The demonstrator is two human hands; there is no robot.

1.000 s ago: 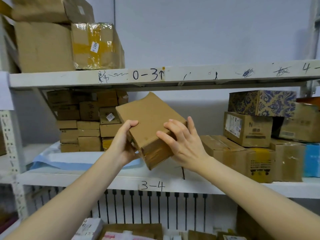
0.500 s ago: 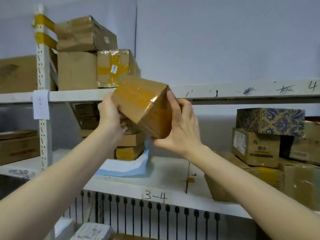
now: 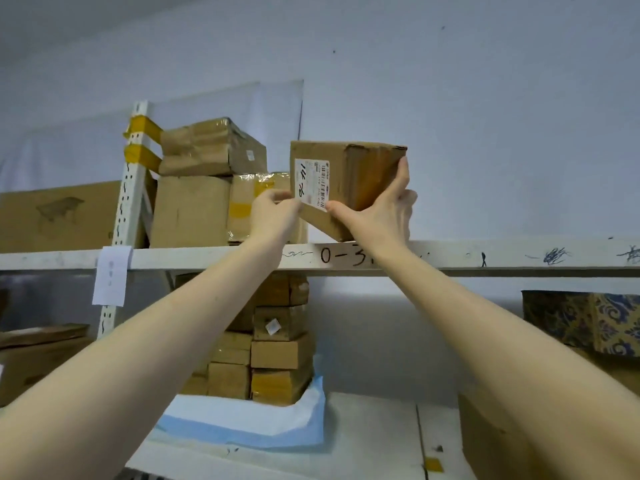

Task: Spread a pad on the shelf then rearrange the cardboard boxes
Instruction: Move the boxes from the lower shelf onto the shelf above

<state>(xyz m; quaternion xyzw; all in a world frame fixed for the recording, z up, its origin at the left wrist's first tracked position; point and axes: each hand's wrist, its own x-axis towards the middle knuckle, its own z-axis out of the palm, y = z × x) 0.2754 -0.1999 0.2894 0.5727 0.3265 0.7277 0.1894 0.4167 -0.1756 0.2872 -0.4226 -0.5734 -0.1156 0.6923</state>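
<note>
Cardboard box now up at top shelf, left hand and right hand fingers round it

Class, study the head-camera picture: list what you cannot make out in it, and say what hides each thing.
Head view only.
1. Printed text on the label of the held box: too small to read.
2. Shelf marking after "0-3": covered by the right forearm.
3. Patterned box: cut off by the right edge.
4. Blue pad, full extent: hidden under the box stack and behind the left forearm.
</note>
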